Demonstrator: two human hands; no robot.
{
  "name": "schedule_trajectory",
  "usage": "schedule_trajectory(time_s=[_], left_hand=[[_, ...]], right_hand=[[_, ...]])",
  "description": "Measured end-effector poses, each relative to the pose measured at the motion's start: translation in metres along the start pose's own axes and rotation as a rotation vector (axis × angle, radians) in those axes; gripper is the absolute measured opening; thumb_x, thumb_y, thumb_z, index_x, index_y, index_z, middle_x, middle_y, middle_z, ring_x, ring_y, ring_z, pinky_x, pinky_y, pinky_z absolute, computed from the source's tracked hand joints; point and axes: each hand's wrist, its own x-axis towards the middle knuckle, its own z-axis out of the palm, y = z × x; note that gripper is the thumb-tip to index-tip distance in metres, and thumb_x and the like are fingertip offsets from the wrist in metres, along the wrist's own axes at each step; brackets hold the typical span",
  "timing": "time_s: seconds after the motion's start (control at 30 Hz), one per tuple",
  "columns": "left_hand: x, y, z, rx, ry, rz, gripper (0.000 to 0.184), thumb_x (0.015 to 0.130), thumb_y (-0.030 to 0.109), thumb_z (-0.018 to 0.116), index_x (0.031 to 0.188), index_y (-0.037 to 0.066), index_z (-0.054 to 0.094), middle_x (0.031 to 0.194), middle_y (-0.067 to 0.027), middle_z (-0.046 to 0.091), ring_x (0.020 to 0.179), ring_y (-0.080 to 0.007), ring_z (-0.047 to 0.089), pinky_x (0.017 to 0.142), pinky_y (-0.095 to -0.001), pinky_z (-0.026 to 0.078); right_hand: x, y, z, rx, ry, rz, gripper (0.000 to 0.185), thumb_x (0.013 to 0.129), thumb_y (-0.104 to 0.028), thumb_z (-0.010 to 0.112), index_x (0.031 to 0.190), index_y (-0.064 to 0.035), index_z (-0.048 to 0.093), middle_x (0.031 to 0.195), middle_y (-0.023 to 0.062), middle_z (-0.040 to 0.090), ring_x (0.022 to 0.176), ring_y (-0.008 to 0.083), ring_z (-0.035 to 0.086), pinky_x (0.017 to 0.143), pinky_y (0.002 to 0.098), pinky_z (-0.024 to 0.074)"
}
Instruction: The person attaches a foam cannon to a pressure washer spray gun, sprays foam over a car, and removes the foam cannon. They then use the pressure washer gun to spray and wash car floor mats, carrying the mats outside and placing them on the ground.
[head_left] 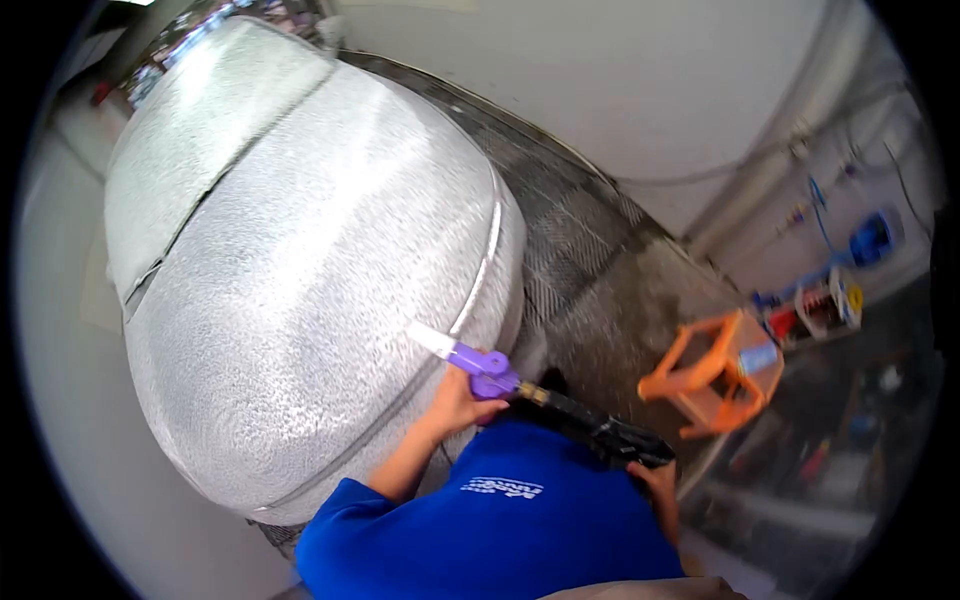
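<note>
A car (330, 240) covered all over in white foam takes up the left and middle of the view. In front of my blue shirt is a purple spray nozzle (485, 372) with a white tip (430, 340) pointing toward the car's foamy surface. My left hand (462, 402) is closed round the purple nozzle. A brass fitting (533, 393) joins it to a long black handle piece (600, 430). My right hand (655, 480) grips the far end of that black piece, its fingers partly hidden by it.
An orange plastic stool (715, 375) stands on the wet floor (640, 320) at right. Behind it are a caddy with bottles (828, 303) and a blue item (872, 238) by the wall. A pale wall (620, 90) runs along the car's far side.
</note>
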Motion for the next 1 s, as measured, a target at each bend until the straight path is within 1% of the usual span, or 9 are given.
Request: schedule_trajectory(time_s=[0.13, 0.23, 0.27, 0.43, 0.53, 0.57, 0.63, 0.73, 1.0], left_hand=[[0.168, -0.006, 0.015, 0.002, -0.001, -0.017, 0.072, 0.06, 0.031, 0.081, 0.117, 0.003, 0.047, 0.111, -0.0195, 0.05, 0.105, -0.036, 0.05, 0.093, -0.0414, 0.038], [0.321, -0.002, 0.025, 0.026, 0.104, 0.005, 0.068, 0.06, 0.03, 0.079, 0.114, 0.004, 0.048, 0.108, -0.0191, 0.051, 0.102, -0.0364, 0.05, 0.09, -0.041, 0.04], [0.379, -0.002, 0.022, 0.052, 0.101, 0.084, 0.065, 0.06, 0.027, 0.079, 0.112, 0.004, 0.049, 0.107, -0.0186, 0.051, 0.101, -0.036, 0.051, 0.089, -0.0407, 0.041], [0.628, -0.003, 0.04, -0.092, 0.199, 0.097, 0.053, 0.058, 0.021, 0.076, 0.1, 0.003, 0.05, 0.091, -0.0185, 0.055, 0.088, -0.0361, 0.055, 0.079, -0.0408, 0.045], [0.769, -0.014, 0.033, 0.005, 0.259, -0.008, 0.058, 0.058, 0.023, 0.077, 0.108, 0.005, 0.051, 0.102, -0.0174, 0.054, 0.097, -0.0341, 0.054, 0.085, -0.0386, 0.045], [0.81, -0.013, 0.028, 0.05, 0.361, 0.026, 0.052, 0.058, 0.023, 0.075, 0.1, 0.003, 0.05, 0.091, -0.018, 0.054, 0.087, -0.0359, 0.055, 0.078, -0.0412, 0.046], [0.887, -0.019, 0.013, 0.085, 0.389, -0.03, 0.054, 0.058, 0.025, 0.076, 0.1, 0.003, 0.05, 0.093, -0.0176, 0.054, 0.088, -0.0359, 0.055, 0.08, -0.0409, 0.045], [0.981, -0.013, -0.023, 0.14, 0.437, -0.197, 0.055, 0.058, 0.025, 0.076, 0.101, 0.003, 0.051, 0.096, -0.0177, 0.054, 0.091, -0.0357, 0.054, 0.081, -0.0402, 0.045], [1.185, -0.063, -0.13, 0.096, 0.593, -0.611, 0.064, 0.056, 0.024, 0.077, 0.111, 0.005, 0.052, 0.107, -0.0156, 0.054, 0.1, -0.0317, 0.054, 0.087, -0.037, 0.044]], right_hand=[[0.13, -0.075, -0.035, -0.022, 0.037, 0.21, 0.026, 0.071, -0.009, 0.071, 0.091, 0.0039, 0.059, 0.079, 0.0075, 0.062, 0.066, 0.0166, 0.056, 0.062, 0.03, 0.0461], [0.257, -0.09, -0.072, -0.133, 0.163, 0.082, 0.025, 0.073, -0.009, 0.069, 0.091, 0.0039, 0.058, 0.078, 0.0078, 0.061, 0.066, 0.0174, 0.057, 0.061, 0.0308, 0.0461], [0.301, -0.129, -0.069, -0.29, 0.016, -0.015, 0.023, 0.074, -0.011, 0.069, 0.091, 0.0014, 0.059, 0.078, 0.0065, 0.061, 0.067, 0.0173, 0.057, 0.064, 0.0307, 0.0459], [0.559, -0.191, -0.116, -0.289, -0.011, 0.01, 0.023, 0.074, -0.011, 0.069, 0.09, 0.0006, 0.059, 0.077, 0.0062, 0.061, 0.067, 0.0168, 0.057, 0.064, 0.03, 0.0455], [0.719, -0.215, -0.154, -0.26, -0.065, 0.009, 0.022, 0.074, -0.012, 0.069, 0.09, 0.0001, 0.059, 0.077, 0.006, 0.061, 0.067, 0.0164, 0.057, 0.064, 0.0295, 0.0452], [0.769, -0.229, -0.159, -0.261, -0.086, 0.019, 0.022, 0.074, -0.012, 0.069, 0.09, -0.0001, 0.059, 0.077, 0.0059, 0.061, 0.068, 0.0163, 0.057, 0.064, 0.0294, 0.0451], [0.856, -0.313, -0.121, -0.261, -0.08, 0.113, 0.015, 0.075, -0.01, 0.07, 0.083, -0.0025, 0.06, 0.069, 0.0032, 0.057, 0.06, 0.0129, 0.052, 0.055, 0.0272, 0.0396], [0.982, -0.385, -0.095, -0.277, -0.185, 0.12, 0.015, 0.074, -0.009, 0.069, 0.085, -0.0031, 0.06, 0.07, 0.0037, 0.058, 0.061, 0.0133, 0.053, 0.055, 0.0276, 0.0402], [1.301, -0.5, 0.042, -0.135, -0.457, 0.18, 0.032, 0.065, -0.008, 0.073, 0.092, 0.002, 0.06, 0.066, 0.0041, 0.059, 0.056, 0.013, 0.053, 0.053, 0.0251, 0.042]])
